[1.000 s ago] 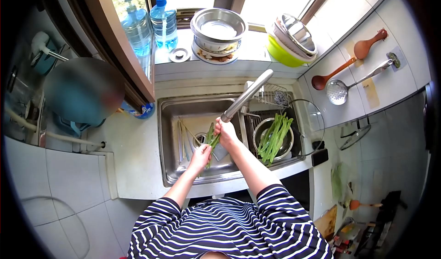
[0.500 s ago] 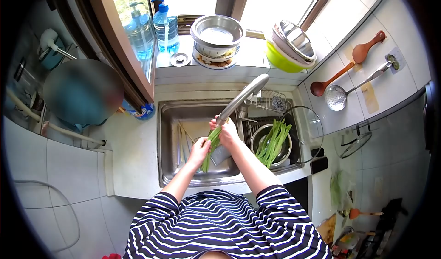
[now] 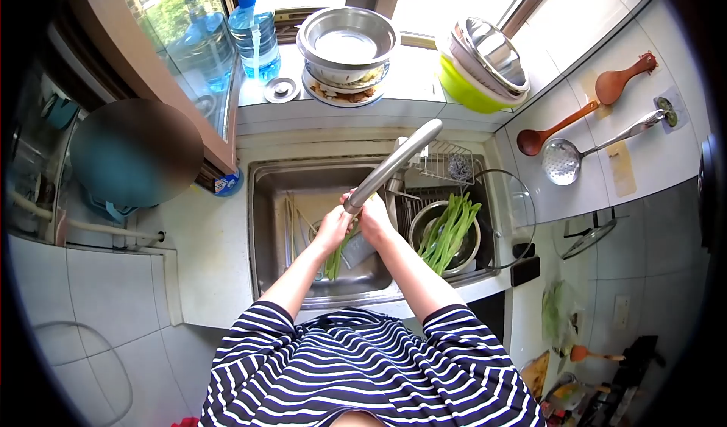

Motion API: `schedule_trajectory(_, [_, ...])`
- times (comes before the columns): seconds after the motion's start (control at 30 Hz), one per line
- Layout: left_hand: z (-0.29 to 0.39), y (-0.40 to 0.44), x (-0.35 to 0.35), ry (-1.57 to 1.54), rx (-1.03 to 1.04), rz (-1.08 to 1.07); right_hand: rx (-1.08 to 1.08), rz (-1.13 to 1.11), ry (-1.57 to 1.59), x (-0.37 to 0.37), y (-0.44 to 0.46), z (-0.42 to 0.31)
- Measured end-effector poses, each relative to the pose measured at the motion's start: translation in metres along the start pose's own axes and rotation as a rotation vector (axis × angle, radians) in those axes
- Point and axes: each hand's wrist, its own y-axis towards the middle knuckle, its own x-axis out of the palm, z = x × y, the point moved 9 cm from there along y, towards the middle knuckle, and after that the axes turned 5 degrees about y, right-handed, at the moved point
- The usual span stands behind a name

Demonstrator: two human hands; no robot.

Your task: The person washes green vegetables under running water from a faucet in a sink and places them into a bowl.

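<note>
Over the left sink basin [image 3: 266, 200], my left hand [image 3: 333, 229] and my right hand [image 3: 375, 219] meet just below the end of the faucet [image 3: 394, 166]. Both are closed round a bunch of green beans [image 3: 335, 262], whose lower ends hang out beneath my left hand. The faucet hides part of the fingers and the upper ends of the beans. To the right, more long green beans [image 3: 452, 234] lie across a steel bowl [image 3: 471, 251] in the right basin.
Behind the sink are a wire rack [image 3: 439, 162], stacked steel bowls [image 3: 348, 39], a green basin [image 3: 466, 86] and a blue pump bottle [image 3: 255, 39]. A glass lid [image 3: 522, 219] leans at the right. Ladles [image 3: 560, 162] hang on the wall.
My left hand has moved up and right along the beans to meet my right hand under the faucet. The camera view has shifted slightly.
</note>
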Motion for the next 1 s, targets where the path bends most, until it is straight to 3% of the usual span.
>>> schedule_trajectory(0.1, [0.008, -0.015, -0.001, -0.16, 0.115, -0.066, -0.078, 0.038, 0.029, 0.004, 0.008, -0.009])
schedule_trajectory(0.2, [0.002, -0.031, -0.003, -0.024, -0.056, -0.252, -0.114, -0.018, 0.211, 0.008, 0.014, -0.021])
schedule_trajectory(0.33, [0.003, -0.022, -0.013, -0.051, 0.009, -0.131, -0.192, -0.095, 0.056, 0.02, 0.018, -0.019])
schedule_trajectory(0.4, [0.007, -0.018, -0.007, -0.055, 0.033, -0.133, -0.086, -0.121, -0.082, 0.024, 0.008, 0.005])
schedule_trajectory(0.57, [0.002, -0.026, 0.003, -0.02, -0.112, -0.197, 0.024, 0.024, -0.082, 0.009, 0.001, 0.024])
schedule_trajectory(0.7, [-0.001, -0.035, 0.005, -0.216, -0.148, -0.171, -0.037, 0.144, -0.091, 0.004, 0.002, 0.012])
schedule_trajectory(0.77, [0.004, -0.048, 0.004, -0.285, -0.204, -0.196, -0.058, 0.032, -0.017, 0.003, 0.017, 0.012])
schedule_trajectory(0.9, [-0.001, -0.032, -0.005, -0.227, -0.086, -0.108, -0.062, -0.114, 0.031, 0.034, 0.006, 0.001])
schedule_trajectory(1.0, [0.006, -0.019, -0.001, -0.181, -0.032, -0.076, -0.088, -0.187, -0.188, 0.039, -0.006, -0.002])
